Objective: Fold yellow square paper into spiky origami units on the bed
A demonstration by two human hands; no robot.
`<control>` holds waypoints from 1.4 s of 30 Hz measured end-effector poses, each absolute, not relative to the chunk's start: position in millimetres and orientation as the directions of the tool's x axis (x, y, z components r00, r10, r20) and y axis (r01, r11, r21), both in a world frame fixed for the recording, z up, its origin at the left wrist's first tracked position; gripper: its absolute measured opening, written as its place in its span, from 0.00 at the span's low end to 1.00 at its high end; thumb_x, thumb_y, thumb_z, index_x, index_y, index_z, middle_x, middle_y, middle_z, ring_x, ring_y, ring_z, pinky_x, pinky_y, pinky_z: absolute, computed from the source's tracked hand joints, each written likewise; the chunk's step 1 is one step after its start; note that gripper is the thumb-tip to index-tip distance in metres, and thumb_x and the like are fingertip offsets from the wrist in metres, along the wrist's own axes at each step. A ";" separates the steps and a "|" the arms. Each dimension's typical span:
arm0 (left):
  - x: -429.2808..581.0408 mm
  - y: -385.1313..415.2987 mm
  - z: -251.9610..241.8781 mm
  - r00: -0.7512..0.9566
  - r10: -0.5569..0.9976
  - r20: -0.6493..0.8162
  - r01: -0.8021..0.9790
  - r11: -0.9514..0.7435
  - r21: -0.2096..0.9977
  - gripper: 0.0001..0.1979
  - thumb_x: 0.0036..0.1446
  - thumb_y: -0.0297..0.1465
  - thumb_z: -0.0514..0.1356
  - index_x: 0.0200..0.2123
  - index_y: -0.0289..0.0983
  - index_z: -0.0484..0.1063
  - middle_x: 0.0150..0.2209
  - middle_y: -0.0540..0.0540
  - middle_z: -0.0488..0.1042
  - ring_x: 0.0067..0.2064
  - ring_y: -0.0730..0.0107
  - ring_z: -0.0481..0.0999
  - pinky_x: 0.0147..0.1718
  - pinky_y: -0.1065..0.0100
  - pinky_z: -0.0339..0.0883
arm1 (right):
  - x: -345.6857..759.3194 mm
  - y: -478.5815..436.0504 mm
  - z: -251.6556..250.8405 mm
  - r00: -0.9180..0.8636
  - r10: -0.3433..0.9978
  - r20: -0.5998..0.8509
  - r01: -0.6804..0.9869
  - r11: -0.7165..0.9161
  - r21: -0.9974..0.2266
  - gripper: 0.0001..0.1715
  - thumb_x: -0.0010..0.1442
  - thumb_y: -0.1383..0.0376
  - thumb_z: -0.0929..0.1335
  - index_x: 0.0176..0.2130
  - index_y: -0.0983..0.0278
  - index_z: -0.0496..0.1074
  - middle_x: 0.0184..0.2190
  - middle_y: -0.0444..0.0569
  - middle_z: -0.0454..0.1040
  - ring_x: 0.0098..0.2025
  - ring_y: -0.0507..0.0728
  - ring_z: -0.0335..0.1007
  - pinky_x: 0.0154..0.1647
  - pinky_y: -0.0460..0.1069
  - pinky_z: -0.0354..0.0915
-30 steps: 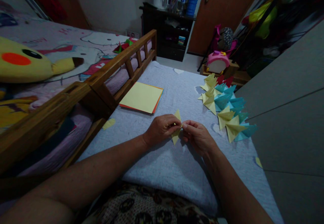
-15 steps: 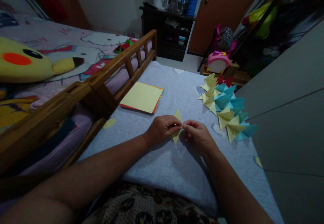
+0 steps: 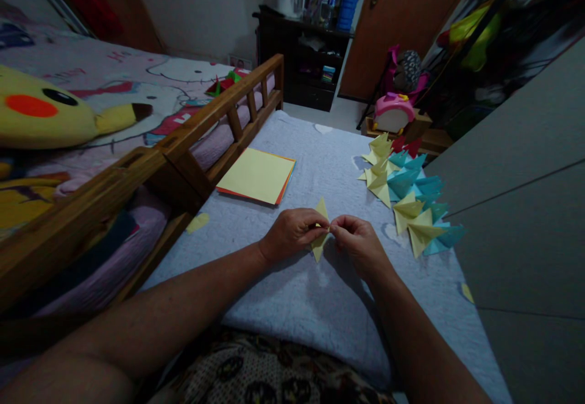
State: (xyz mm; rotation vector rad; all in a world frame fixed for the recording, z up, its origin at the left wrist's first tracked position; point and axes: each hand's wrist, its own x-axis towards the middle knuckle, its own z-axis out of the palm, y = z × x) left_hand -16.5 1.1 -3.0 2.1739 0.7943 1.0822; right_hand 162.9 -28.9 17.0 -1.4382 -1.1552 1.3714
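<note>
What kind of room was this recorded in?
Most likely a bedroom at home: a wooden bed rail runs along a bed with a cartoon-print sheet, and a big yellow plush toy lies on it.

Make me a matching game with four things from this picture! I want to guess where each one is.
Things
1. Square paper stack
2. Small yellow folded paper
3. Blue folded papers
4. Yellow plush toy

Places
A. On the pink bedding
B. At the fingertips of the left hand and right hand
C. Flat on the blue-grey cloth, close to the wooden rail
D. Along the cloth's right side, next to yellow ones

Right pairs: 1-C, 2-B, 3-D, 4-A
</note>
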 end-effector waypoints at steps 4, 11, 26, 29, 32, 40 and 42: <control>-16.3 1.4 -3.7 0.495 0.714 0.496 0.257 -0.665 0.701 0.06 0.64 0.29 0.60 0.36 0.36 0.78 0.33 0.46 0.81 0.32 0.72 0.77 0.34 0.69 0.71 | 162.0 -28.9 17.9 -0.004 0.973 -0.230 0.107 -0.229 -0.968 0.15 0.47 0.55 0.73 0.25 0.64 0.72 0.16 0.39 0.64 0.18 0.48 0.57 0.19 0.44 0.53; -16.4 2.6 -2.2 0.495 0.717 0.491 0.253 -0.660 0.708 0.07 0.64 0.29 0.59 0.36 0.36 0.78 0.32 0.46 0.81 0.30 0.73 0.76 0.33 0.70 0.71 | 164.3 -28.8 20.6 -0.011 0.985 -0.174 0.217 -0.167 -0.962 0.16 0.47 0.54 0.72 0.25 0.65 0.73 0.17 0.39 0.64 0.19 0.48 0.55 0.20 0.44 0.51; -16.3 1.4 -3.6 0.500 0.709 0.498 0.261 -0.671 0.694 0.09 0.65 0.30 0.58 0.36 0.35 0.78 0.31 0.46 0.80 0.30 0.74 0.75 0.33 0.70 0.70 | 166.7 -27.9 20.4 -0.049 0.982 -0.181 0.250 -0.163 -0.954 0.16 0.49 0.53 0.70 0.27 0.64 0.72 0.17 0.39 0.63 0.19 0.48 0.56 0.20 0.45 0.52; -16.6 0.9 -3.6 0.499 0.710 0.497 0.261 -0.671 0.694 0.08 0.65 0.29 0.59 0.36 0.35 0.78 0.32 0.46 0.80 0.30 0.74 0.75 0.34 0.70 0.71 | 167.7 -28.5 21.6 -0.054 0.991 -0.126 0.302 -0.104 -0.948 0.15 0.49 0.55 0.69 0.27 0.64 0.73 0.17 0.39 0.63 0.20 0.49 0.56 0.20 0.45 0.52; -16.6 0.9 -3.6 0.496 0.712 0.497 0.258 -0.667 0.699 0.08 0.65 0.30 0.59 0.36 0.35 0.78 0.32 0.46 0.80 0.31 0.74 0.75 0.34 0.70 0.71 | 168.8 -29.8 24.3 -0.048 0.997 -0.063 0.370 -0.040 -0.928 0.12 0.49 0.57 0.69 0.27 0.64 0.73 0.17 0.40 0.64 0.20 0.49 0.57 0.21 0.45 0.52; -15.3 1.6 -2.2 0.522 0.687 0.507 0.238 -0.687 0.686 0.09 0.66 0.29 0.58 0.36 0.34 0.77 0.32 0.45 0.80 0.32 0.73 0.76 0.34 0.69 0.71 | 169.8 -28.7 26.3 -0.062 0.994 -0.088 0.386 -0.057 -0.921 0.11 0.48 0.57 0.68 0.26 0.64 0.72 0.16 0.39 0.63 0.19 0.48 0.56 0.21 0.45 0.51; -15.1 1.4 -2.5 0.520 0.680 0.517 0.227 -0.694 0.684 0.09 0.66 0.29 0.57 0.36 0.34 0.77 0.32 0.46 0.79 0.31 0.73 0.75 0.34 0.70 0.70 | 169.8 -27.6 24.5 -0.071 0.985 -0.156 0.335 -0.124 -0.934 0.13 0.48 0.56 0.69 0.25 0.64 0.72 0.16 0.38 0.62 0.19 0.48 0.55 0.20 0.45 0.50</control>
